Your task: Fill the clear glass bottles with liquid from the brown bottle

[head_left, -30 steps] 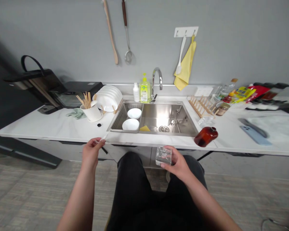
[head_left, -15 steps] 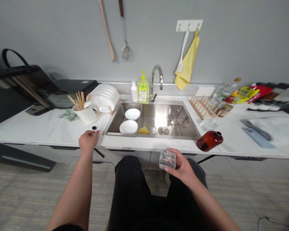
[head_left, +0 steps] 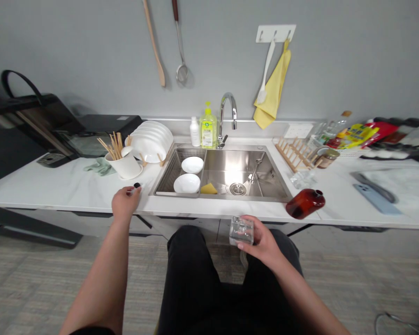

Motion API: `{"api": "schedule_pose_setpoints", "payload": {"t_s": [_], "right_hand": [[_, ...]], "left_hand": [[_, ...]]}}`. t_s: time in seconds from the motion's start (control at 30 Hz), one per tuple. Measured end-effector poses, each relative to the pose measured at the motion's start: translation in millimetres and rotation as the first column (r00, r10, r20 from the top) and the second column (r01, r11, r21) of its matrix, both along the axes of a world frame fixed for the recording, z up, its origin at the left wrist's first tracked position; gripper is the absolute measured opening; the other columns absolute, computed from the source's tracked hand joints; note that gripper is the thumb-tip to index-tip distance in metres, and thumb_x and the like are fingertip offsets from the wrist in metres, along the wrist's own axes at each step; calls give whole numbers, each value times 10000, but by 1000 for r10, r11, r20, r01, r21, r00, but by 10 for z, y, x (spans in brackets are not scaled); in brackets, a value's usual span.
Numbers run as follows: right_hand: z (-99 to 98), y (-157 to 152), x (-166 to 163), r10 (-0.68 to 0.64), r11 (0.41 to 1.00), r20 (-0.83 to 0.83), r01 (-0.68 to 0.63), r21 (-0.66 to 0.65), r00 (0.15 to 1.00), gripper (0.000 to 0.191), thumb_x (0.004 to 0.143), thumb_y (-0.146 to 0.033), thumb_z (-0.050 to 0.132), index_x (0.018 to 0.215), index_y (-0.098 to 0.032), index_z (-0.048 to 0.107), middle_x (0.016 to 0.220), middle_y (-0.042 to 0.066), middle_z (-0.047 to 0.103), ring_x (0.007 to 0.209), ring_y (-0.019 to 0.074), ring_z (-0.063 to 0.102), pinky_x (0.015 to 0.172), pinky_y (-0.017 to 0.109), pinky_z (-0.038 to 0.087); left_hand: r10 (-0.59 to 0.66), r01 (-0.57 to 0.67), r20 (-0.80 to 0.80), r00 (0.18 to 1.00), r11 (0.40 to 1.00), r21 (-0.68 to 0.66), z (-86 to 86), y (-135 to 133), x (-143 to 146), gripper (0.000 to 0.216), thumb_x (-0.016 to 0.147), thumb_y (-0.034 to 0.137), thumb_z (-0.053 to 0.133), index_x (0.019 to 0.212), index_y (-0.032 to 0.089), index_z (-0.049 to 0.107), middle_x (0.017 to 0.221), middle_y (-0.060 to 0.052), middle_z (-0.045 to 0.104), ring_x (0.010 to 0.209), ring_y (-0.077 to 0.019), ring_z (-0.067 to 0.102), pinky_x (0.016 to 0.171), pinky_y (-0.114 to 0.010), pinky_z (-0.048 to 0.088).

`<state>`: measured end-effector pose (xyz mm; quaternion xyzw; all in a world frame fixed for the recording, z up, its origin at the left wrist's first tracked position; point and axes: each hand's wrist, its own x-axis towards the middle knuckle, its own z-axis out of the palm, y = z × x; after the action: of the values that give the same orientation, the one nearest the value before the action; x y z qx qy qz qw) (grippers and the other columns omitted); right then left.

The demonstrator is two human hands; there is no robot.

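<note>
My left hand is closed at the counter's front left, its fingertips pinching a small black cap with a short pale stem; the fingers hide part of it. In front of the counter edge, my right hand is wrapped round a clear square glass container with thick walls. Its opening cannot be made out. Nearest to that hand on the counter is an amber bottle, uncapped, its neck pointing right. The white holder with wooden chopsticks stands just beyond my left hand.
The steel sink has two white bowls in its left basket and a yellow sponge. Behind it are a soap bottle and faucet. White plates, a wooden rack and a phone lie around.
My left hand has taken hold of the black cap, which lay just beyond its fingertips, and has shifted slightly left. The right hand and the glass container have hardly moved.
</note>
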<state>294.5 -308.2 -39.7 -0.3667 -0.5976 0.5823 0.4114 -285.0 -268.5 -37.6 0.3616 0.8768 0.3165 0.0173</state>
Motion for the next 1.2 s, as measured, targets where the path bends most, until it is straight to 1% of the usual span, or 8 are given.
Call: {"api": "schedule_pose_setpoints", "payload": {"t_s": [0.27, 0.37, 0.43, 0.5, 0.6, 0.73, 0.93, 1.2], "right_hand": [[29, -61, 3, -16, 999, -14, 17, 33, 1000, 811, 765, -455, 1094, 1455, -311, 692, 1404, 116, 795, 1127, 322, 838, 1051, 519, 701], [82, -103, -31, 10, 999, -50, -8, 31, 999, 796, 765, -451, 1096, 1443, -319, 701, 1408, 115, 792, 1104, 320, 838, 1050, 530, 701], [118, -129, -71, 39, 998, -67, -36, 45, 997, 794, 774, -458, 1093, 1451, -315, 702, 1408, 121, 786, 1151, 330, 825, 1076, 539, 690], [150, -151, -117, 73, 995, -79, -68, 67, 994, 810, 782, -461, 1091, 1473, -313, 697, 1457, 133, 756, 1243, 346, 799, 1103, 537, 677], [190, -183, -182, 124, 988, -105, -113, 103, 987, 809, 801, -455, 1083, 1496, -325, 689, 1623, 143, 647, 1380, 361, 745, 1136, 531, 659], [227, -242, -231, 197, 973, -130, -176, 152, 972, 822, 807, -449, 1085, 1519, -353, 685, 1729, 133, 556, 1542, 390, 648, 1183, 536, 636], [219, -341, -196, 188, 978, -179, -168, 120, 966, 894, 770, -478, 1112, 1538, -355, 672, 1790, 131, 496, 1547, 397, 653, 1230, 542, 608], [190, -422, -91, 151, 979, -98, -135, 152, 984, 1013, 773, -512, 1107, 1644, -369, 608, 1763, 140, 528, 1585, 404, 609, 1232, 553, 608]], "left_hand": [[45, -36, -39, 998, 980, 194, 80, -371, 241, 545, 1038, 591, 598, 1336, 156, 737, 1334, -181, 759, 1222, -344, 731, 1136, -485, 588], [-13, 23, -30, 999, 929, 369, 86, -603, 696, 503, 1058, 590, 596, 1327, 182, 716, 1356, -165, 737, 1255, -338, 726, 1097, -471, 612], [-185, 145, 54, 981, 893, 427, 75, -734, 1146, 465, 1036, 567, 638, 1326, 208, 697, 1347, -149, 745, 1244, -327, 741, 1070, -460, 624], [-458, 333, 164, 873, 808, 486, 60, -842, 1650, 468, 989, 533, 741, 1345, 232, 698, 1376, -147, 749, 1253, -332, 753, 1069, -463, 627], [-787, 547, 293, 542, 595, 589, 62, -974, 2345, 677, 937, 450, 889, 1550, 281, 655, 1607, -173, 682, 1458, -369, 696, 1187, -509, 593], [-902, 657, 390, 188, 410, 633, 151, -1098, 2920, 1019, 854, 368, 1017, 1743, 343, 521, 1789, -177, 564, 1679, -416, 536, 1363, -596, 472], [-871, 657, 468, 146, 439, 613, 278, -1162, 3239, 941, 774, 351, 1082, 1621, 333, 673, 1679, -171, 674, 1561, -442, 659, 1366, -647, 486], [-820, 585, 569, 58, 490, 647, 173, -1179, 3458, 878, 719, 370, 1108, 1492, 250, 710, 1530, -197, 767, 1387, -419, 779, 1189, -575, 649]]}}
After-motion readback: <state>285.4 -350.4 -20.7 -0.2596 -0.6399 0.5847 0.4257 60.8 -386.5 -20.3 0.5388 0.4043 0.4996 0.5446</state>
